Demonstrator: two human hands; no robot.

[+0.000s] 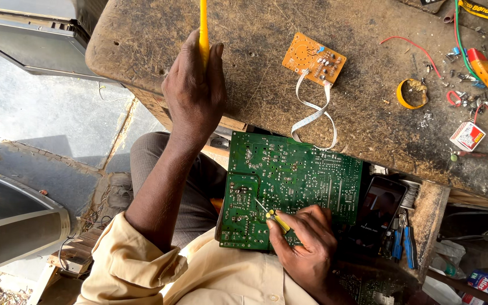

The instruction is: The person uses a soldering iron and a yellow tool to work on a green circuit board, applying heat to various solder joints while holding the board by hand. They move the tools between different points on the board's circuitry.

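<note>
Green board point(292, 186) lies across your lap against the table point(244, 62) edge. Your right hand point(306, 245) pinches a thin yellow-handled probe point(271, 216) onto it; your left hand point(194, 93) grips a yellow tool point(204, 28). Keep the tip steady, on one joint only.
</note>
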